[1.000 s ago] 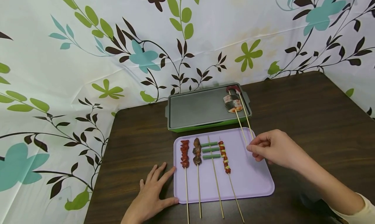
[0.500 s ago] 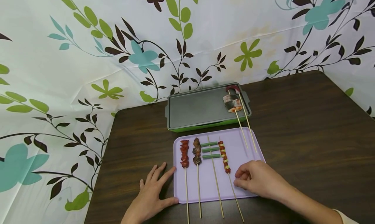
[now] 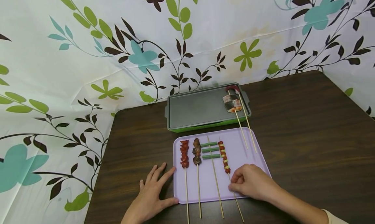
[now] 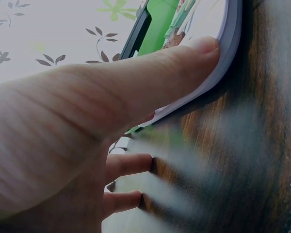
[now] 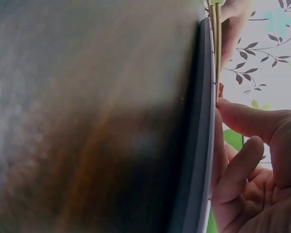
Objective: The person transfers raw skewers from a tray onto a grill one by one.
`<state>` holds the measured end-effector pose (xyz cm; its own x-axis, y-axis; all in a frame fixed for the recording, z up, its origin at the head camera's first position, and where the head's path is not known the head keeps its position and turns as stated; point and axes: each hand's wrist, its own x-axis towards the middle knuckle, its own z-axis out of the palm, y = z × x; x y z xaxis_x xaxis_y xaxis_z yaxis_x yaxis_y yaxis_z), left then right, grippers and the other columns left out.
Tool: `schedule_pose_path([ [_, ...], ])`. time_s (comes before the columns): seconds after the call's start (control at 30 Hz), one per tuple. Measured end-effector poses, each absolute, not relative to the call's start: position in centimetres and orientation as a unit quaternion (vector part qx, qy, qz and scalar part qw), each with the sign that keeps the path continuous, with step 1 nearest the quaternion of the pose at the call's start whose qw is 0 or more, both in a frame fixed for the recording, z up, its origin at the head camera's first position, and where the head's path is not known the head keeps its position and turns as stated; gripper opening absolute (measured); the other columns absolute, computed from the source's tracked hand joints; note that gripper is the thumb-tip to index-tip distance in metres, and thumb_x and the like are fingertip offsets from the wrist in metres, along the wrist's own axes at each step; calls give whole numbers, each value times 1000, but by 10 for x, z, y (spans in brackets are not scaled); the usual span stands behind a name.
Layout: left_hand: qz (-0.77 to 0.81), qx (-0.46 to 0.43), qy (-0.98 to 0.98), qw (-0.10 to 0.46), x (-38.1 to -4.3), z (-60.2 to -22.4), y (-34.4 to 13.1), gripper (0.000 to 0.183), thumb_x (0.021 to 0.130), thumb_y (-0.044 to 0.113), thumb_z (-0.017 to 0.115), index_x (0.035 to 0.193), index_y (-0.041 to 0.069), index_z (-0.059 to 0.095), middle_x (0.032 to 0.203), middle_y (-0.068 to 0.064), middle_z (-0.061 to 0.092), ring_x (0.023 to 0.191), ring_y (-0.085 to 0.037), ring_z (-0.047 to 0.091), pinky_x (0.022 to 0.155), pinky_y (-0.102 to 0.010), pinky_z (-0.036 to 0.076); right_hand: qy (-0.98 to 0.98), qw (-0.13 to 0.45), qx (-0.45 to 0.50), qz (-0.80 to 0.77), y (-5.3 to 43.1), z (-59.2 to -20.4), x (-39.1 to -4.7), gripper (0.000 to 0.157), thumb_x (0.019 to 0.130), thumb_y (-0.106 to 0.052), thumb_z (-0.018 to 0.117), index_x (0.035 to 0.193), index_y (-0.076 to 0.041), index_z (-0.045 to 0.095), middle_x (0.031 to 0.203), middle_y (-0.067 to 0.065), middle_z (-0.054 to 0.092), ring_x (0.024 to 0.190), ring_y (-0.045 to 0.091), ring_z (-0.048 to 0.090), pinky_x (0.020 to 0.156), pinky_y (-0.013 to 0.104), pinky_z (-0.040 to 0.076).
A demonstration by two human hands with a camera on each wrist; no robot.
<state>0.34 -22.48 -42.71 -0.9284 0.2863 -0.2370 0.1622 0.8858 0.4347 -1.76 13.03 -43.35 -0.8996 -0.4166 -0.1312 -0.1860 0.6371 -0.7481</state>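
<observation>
My right hand (image 3: 252,182) is at the lower right of the purple tray (image 3: 252,152), its thumb and forefinger pinching the bare stick of a skewer (image 3: 225,159) threaded with red and pale green pieces. In the right wrist view the thumb and finger (image 5: 242,119) meet at the sticks just over the tray's edge. Spread-fingered, my left hand (image 3: 150,193) rests on the table, with thumb and forefinger against the tray's left edge. Left of the pinched skewer lie a green-stalk skewer (image 3: 211,156), a brown chunk skewer (image 3: 197,151) and a red meat skewer (image 3: 185,154).
Behind the tray stands a green grill with a dark flat plate (image 3: 193,108). At its right end lie a fish skewer (image 3: 232,103) and a dark red skewer (image 3: 232,88), sticks reaching over the tray. A leaf-patterned cloth (image 3: 187,64) hangs behind the dark wooden table (image 3: 307,136).
My right hand has left the stick of a skewer on the grill, come down toward me and left, and taken hold of the red-and-green skewer. The left hand has stayed put.
</observation>
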Motion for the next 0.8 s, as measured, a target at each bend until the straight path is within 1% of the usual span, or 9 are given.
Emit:
schedule_pose_path([
  [0.1, 208, 116, 960, 150, 3, -427, -225, 88, 72, 66, 73, 149, 44, 37, 159, -6, 25, 145, -44, 12, 87, -87, 14, 889, 150, -169, -397, 130, -434, -18, 16, 76, -27, 82, 68, -26, 68, 56, -22, 54, 54, -3, 50, 54, 22, 41],
  [0.23, 208, 116, 960, 149, 4, -427, -225, 88, 73, 65, 73, 149, 43, 37, 159, -6, 25, 145, -44, 12, 87, -87, 14, 880, 167, -162, -415, 131, -435, -19, 15, 77, -24, 81, 68, -24, 68, 53, -21, 56, 52, -1, 53, 54, 22, 43],
  [0.4, 208, 118, 960, 147, 4, -428, -225, 88, 73, 66, 72, 150, 43, 37, 159, -7, 25, 145, -44, 12, 87, -87, 14, 860, 198, -144, -447, 135, -438, -19, 12, 79, -18, 77, 71, -20, 69, 51, -14, 59, 49, 5, 57, 53, 23, 43],
  [0.63, 208, 115, 960, 145, 5, -428, -225, 88, 72, 69, 70, 149, 45, 36, 159, -6, 25, 145, -44, 12, 87, -87, 14, 833, 221, -119, -493, 141, -440, -19, 6, 82, -14, 74, 77, -12, 71, 54, -6, 63, 50, 13, 62, 47, 23, 44],
  [0.8, 208, 115, 960, 145, 5, -428, -225, 88, 72, 68, 71, 149, 45, 36, 159, -6, 25, 145, -44, 12, 88, -87, 14, 825, 228, -106, -506, 143, -439, -19, 7, 83, -13, 74, 78, -9, 71, 57, -4, 64, 49, 13, 61, 41, 23, 42],
])
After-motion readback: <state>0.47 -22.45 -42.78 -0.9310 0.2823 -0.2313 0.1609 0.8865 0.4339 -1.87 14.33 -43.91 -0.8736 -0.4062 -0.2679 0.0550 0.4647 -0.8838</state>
